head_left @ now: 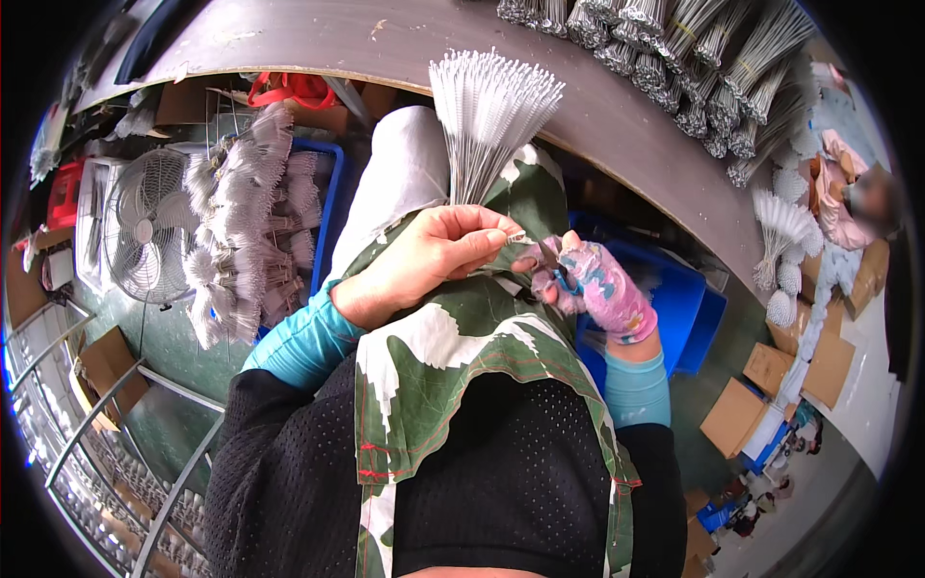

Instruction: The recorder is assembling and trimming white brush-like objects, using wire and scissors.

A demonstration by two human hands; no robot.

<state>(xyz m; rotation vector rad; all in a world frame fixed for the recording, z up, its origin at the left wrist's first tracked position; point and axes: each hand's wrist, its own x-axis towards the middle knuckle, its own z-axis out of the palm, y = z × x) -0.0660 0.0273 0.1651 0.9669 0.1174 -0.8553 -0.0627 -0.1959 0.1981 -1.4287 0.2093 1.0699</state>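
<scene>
Workbench (617, 106) ahead; brush bundle (491, 111) fanned out from left hand (424, 252).

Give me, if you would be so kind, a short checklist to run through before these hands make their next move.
1. Small pale piece pinched at the fingertips of the left hand: ok.
2. Blue-handled tool held in the right hand: ok.
3. Both hands gloved: not ok; the right wears a pink patterned glove, the left is bare.
4. Bristle ends of the brush bundle pointing away from the hands: ok.
5. Lower ends of the wire stems even: cannot tell; they are hidden by the left hand.
</scene>
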